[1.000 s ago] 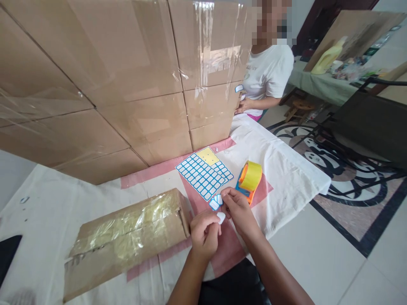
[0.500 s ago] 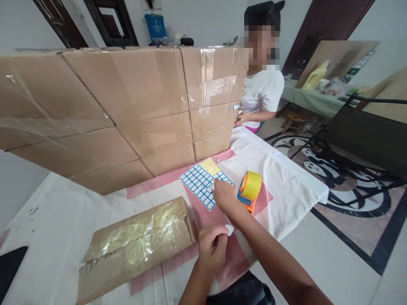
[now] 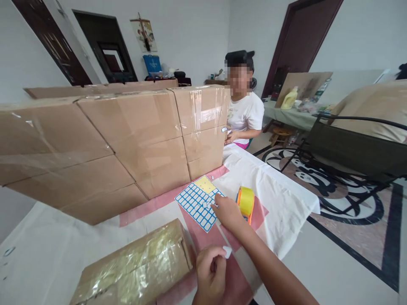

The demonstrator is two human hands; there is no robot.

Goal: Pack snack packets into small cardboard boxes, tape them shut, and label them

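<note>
On the cloth lies a sheet of blue-bordered sticker labels (image 3: pixel 197 207), with a yellow patch at its far corner. My right hand (image 3: pixel 228 214) is at the sheet's right side, thumb and finger closed at a sticker label (image 3: pixel 207 205) that sits askew on it. Nearer me, my left hand (image 3: pixel 210 269) is curled closed, with a small white paper piece (image 3: pixel 227 252) pinched between thumb and forefinger. A tape dispenser with a yellow roll (image 3: pixel 246 201) stands just beyond my right hand. Left of my hands lies a taped cardboard box (image 3: pixel 136 262).
Stacked cardboard boxes (image 3: pixel 136 148) form a wall along the table's far side. A person in a white shirt (image 3: pixel 244 114) sits past its right end. A dark folding chair (image 3: pixel 359 148) stands on the patterned floor at right; a cluttered side table (image 3: pixel 299 116) is behind.
The view has tilted up, so everything sits lower in the picture. My right fingers have shifted slightly at the label sheet; my left hand keeps its pinch on the white piece.
</note>
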